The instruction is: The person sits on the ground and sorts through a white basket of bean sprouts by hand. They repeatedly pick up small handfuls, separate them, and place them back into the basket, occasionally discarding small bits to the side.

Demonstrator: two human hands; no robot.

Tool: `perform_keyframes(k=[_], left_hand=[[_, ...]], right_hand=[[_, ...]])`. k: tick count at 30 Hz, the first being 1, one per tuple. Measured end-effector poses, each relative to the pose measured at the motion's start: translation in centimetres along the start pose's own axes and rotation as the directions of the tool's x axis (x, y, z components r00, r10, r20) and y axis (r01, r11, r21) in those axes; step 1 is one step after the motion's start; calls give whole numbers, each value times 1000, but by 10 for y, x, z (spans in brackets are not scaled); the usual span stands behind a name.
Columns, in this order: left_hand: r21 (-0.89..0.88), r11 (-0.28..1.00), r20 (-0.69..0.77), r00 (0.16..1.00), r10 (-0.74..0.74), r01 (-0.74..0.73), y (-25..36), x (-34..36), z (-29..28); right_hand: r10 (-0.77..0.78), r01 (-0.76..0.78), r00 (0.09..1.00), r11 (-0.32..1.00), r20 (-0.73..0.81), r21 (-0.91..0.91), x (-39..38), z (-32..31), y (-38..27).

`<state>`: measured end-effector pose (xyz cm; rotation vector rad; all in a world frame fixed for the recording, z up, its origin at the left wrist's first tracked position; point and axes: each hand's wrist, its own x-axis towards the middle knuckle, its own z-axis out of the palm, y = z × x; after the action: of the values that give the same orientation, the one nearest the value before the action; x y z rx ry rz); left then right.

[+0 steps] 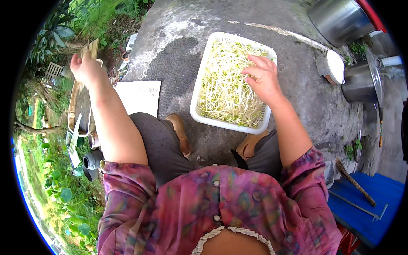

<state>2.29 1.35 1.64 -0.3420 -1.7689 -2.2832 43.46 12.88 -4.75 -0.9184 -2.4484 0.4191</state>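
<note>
A white plastic basket [195, 102] stands on the ground between my feet. It is heaped with pale bean sprouts [229, 89] with yellow-green tips. Over the right side of the heap hovers my right hand [264, 78], its fingers bent and the thumb apart from them; I see nothing held in it. My left hand [88, 71] is stretched far out to the left, away from the basket, near a wooden-edged frame. Its fingers point up and stand apart, with nothing visible in them.
A white flat board [140, 97] lies left of the basket. Metal pots [340, 21] and a white-topped bucket [333, 68] stand at the right. A blue surface [361, 212] bears a stick. Greenery [59, 187] and dark jars [92, 160] line the left.
</note>
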Motion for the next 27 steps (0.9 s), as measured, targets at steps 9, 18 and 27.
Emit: perform_keyframes(k=[9, 18, 27], left_hand=[[172, 941, 578, 743, -337, 292, -6, -55, 16], [163, 910, 618, 680, -395, 381, -10, -54, 15], [194, 917, 659, 647, -385, 348, -6, -65, 15]], right_hand=[[35, 10, 988, 956, 148, -293, 14, 11, -13], [-11, 37, 995, 960, 97, -278, 15, 17, -7], [116, -30, 976, 910, 183, -414, 14, 15, -20]])
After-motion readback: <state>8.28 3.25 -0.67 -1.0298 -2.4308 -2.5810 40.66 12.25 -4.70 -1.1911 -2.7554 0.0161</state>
